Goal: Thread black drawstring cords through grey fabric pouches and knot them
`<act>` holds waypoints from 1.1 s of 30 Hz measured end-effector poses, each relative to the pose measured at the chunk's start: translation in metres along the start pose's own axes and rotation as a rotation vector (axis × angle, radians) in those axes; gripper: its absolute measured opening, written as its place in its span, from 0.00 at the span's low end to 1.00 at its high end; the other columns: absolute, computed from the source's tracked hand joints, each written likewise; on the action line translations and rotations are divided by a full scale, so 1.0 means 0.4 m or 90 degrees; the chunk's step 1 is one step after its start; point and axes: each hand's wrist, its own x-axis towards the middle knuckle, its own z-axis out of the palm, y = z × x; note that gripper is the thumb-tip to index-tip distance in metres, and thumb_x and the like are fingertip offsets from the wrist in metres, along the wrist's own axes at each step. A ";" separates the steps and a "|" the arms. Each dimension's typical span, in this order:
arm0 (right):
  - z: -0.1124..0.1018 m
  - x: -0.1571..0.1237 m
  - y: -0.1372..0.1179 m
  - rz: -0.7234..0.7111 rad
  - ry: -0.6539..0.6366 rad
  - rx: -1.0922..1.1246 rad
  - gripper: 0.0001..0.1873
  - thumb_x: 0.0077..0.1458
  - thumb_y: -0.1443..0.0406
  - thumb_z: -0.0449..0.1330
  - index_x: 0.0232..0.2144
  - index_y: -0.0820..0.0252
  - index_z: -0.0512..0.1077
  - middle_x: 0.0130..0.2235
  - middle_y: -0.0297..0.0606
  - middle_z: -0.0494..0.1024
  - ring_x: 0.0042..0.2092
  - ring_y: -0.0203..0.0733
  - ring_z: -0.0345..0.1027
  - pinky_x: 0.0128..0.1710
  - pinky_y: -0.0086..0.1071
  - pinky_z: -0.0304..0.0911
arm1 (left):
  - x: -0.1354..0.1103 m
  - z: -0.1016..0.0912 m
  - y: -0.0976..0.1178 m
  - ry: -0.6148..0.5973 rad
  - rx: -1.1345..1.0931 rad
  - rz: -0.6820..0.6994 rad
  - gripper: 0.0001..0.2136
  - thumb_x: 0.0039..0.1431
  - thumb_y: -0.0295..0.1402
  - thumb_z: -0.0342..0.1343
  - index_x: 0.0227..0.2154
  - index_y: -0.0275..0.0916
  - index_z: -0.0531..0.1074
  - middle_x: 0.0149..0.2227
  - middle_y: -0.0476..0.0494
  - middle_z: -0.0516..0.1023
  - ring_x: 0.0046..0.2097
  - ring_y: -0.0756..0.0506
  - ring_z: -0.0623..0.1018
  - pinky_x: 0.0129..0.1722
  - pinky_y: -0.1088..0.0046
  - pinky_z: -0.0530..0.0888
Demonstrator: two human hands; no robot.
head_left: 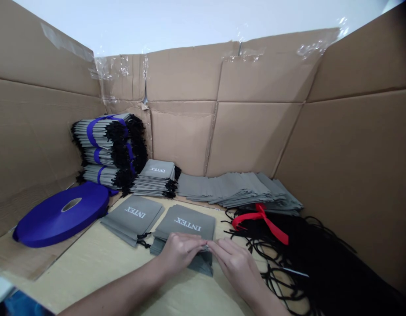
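Note:
My left hand (179, 252) and my right hand (235, 262) meet fingertip to fingertip, both closed in a pinch at the edge of a grey pouch (203, 265). Something small and pale shows between the fingertips, too small to make out. Under and behind the hands lies a stack of grey pouches (190, 215) printed INTEX. To its left is a smaller pile of the same printed pouches (137, 213), with black cord ends at its near corner. Black cords (298, 245) in a large heap spread beside my right hand, with a red ribbon (260, 217) lying across them.
A roll of blue-purple ribbon (63, 215) lies at left. Behind it rise pouch bundles (104, 153) tied with purple ribbon. A neat pouch pile (153, 180) and a fanned row of plain grey pouches (229, 186) line the back. Cardboard walls (255, 131) enclose the table (91, 272).

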 end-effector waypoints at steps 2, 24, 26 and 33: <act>-0.005 0.004 0.000 0.002 -0.014 0.013 0.13 0.62 0.68 0.47 0.40 0.56 0.71 0.29 0.35 0.73 0.31 0.38 0.66 0.31 0.28 0.58 | 0.001 -0.004 0.002 -0.025 -0.001 -0.014 0.10 0.60 0.28 0.50 0.39 0.40 0.75 0.36 0.46 0.80 0.38 0.50 0.79 0.40 0.79 0.75; -0.068 -0.005 0.153 -0.023 -0.039 -0.093 0.14 0.60 0.67 0.47 0.31 0.58 0.72 0.26 0.36 0.76 0.28 0.37 0.70 0.26 0.27 0.55 | 0.003 -0.020 -0.039 -0.052 0.085 -0.089 0.09 0.59 0.32 0.51 0.35 0.42 0.77 0.33 0.48 0.81 0.32 0.48 0.80 0.34 0.78 0.76; -0.054 -0.005 0.128 -0.045 -0.056 -0.085 0.12 0.58 0.70 0.48 0.32 0.58 0.72 0.25 0.35 0.76 0.27 0.37 0.70 0.26 0.27 0.56 | -0.003 -0.008 -0.028 -0.070 0.062 -0.086 0.09 0.60 0.32 0.51 0.36 0.43 0.77 0.33 0.48 0.81 0.31 0.49 0.80 0.32 0.78 0.75; -0.015 0.010 0.033 -0.069 -0.108 -0.024 0.13 0.56 0.71 0.53 0.44 0.60 0.70 0.32 0.37 0.79 0.30 0.38 0.72 0.28 0.27 0.62 | -0.008 0.009 0.003 -0.110 0.043 -0.067 0.11 0.61 0.33 0.48 0.36 0.44 0.77 0.28 0.49 0.81 0.28 0.51 0.79 0.31 0.82 0.73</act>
